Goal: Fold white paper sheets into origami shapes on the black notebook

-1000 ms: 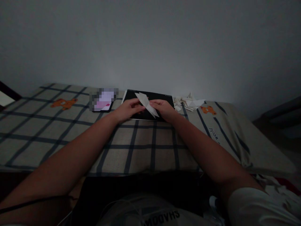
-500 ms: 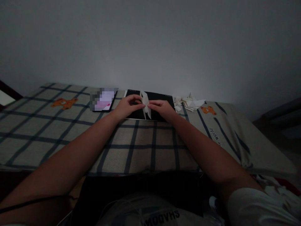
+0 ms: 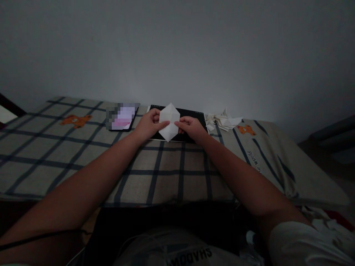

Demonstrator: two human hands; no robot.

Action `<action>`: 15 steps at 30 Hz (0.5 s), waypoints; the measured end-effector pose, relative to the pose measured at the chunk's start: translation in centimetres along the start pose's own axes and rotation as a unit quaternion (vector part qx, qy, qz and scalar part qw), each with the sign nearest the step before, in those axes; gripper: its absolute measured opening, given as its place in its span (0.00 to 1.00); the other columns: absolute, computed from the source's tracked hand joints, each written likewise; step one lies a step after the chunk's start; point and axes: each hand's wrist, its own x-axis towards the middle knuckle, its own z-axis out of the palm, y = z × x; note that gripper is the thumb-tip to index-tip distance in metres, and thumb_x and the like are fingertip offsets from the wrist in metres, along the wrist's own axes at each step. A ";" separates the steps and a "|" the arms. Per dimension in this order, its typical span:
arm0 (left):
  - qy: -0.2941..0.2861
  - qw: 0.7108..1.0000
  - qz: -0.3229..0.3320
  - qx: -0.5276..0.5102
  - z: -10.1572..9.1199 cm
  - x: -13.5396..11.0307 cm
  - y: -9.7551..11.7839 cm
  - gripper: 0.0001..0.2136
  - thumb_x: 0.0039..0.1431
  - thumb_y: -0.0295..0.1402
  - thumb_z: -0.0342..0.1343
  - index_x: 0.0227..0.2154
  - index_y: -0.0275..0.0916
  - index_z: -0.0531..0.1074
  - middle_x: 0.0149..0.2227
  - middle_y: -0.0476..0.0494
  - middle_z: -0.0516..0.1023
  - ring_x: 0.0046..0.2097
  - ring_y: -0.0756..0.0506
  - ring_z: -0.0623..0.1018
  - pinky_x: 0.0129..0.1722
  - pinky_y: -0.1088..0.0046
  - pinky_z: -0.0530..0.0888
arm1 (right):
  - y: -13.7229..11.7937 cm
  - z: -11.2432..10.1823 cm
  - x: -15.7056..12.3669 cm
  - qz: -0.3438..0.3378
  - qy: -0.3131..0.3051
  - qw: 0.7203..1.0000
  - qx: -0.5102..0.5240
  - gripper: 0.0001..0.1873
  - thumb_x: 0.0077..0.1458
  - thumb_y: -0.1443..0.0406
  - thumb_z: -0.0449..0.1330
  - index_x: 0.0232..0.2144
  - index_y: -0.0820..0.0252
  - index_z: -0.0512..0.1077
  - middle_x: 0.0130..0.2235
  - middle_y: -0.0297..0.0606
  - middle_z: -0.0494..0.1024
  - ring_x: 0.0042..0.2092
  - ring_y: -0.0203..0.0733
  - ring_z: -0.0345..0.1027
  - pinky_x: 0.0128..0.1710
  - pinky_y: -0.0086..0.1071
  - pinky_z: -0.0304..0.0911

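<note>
A sheet of folded white paper (image 3: 169,112), creased into a six-sided outline with points at top and bottom, is held up between both hands. My left hand (image 3: 152,123) pinches its left side, the thumb lying across the front and the other fingers curled behind. On the right side, my right hand (image 3: 191,126) grips the edge with thumb and curled fingers. Beneath the paper and hands lies a flat black board (image 3: 188,112) with a pale border, partly hidden by them.
Left of the board lies a tablet or phone (image 3: 124,118) with a lit, partly blurred screen. A pile of folded white paper pieces (image 3: 223,121) sits to the right. A checked cloth (image 3: 166,177) covers the table, which meets a grey wall (image 3: 177,48).
The folded paper was narrow, with loose flaps, seen nearly edge-on. It is now spread flatter with its broad face towards me. Both hands have stayed in about the same place.
</note>
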 end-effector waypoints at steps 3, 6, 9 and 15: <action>-0.002 1.000 -0.003 0.000 0.2 0.0 -0.1 0.18 0.49 0.35 0.68 0.38 0.39 0.67 0.35 0.46 0.82 0.35 0.45 0.82 0.35 0.71 0.76 | 0.1 0.1 0.1 0.003 0.017 1.000 -0.001 0.13 0.53 0.56 0.67 0.28 0.58 0.72 0.23 0.30 0.74 0.25 0.33 0.66 0.28 0.28 0.62; -0.007 1.000 -0.006 -0.009 0.4 0.0 -0.2 0.19 0.49 0.35 0.68 0.42 0.38 0.68 0.37 0.45 0.83 0.37 0.45 0.82 0.37 0.70 0.77 | 0.1 0.0 0.1 0.017 0.029 0.999 -0.013 0.14 0.53 0.57 0.68 0.25 0.58 0.70 0.21 0.30 0.74 0.24 0.32 0.65 0.26 0.27 0.60; -0.017 1.000 -0.014 -0.008 0.4 0.0 -0.3 0.21 0.48 0.33 0.69 0.44 0.38 0.68 0.39 0.45 0.83 0.39 0.45 0.83 0.38 0.69 0.78 | -0.2 0.0 0.0 0.016 0.024 0.999 -0.032 0.16 0.54 0.56 0.67 0.23 0.58 0.70 0.21 0.31 0.74 0.24 0.32 0.65 0.26 0.27 0.59; -0.037 0.998 -0.037 0.028 0.1 -0.1 -0.3 0.25 0.48 0.32 0.68 0.50 0.38 0.69 0.38 0.45 0.83 0.37 0.45 0.82 0.37 0.69 0.77 | -0.5 -0.3 0.1 0.003 0.061 0.997 -0.042 0.12 0.57 0.57 0.64 0.28 0.58 0.74 0.22 0.29 0.73 0.24 0.33 0.64 0.27 0.28 0.59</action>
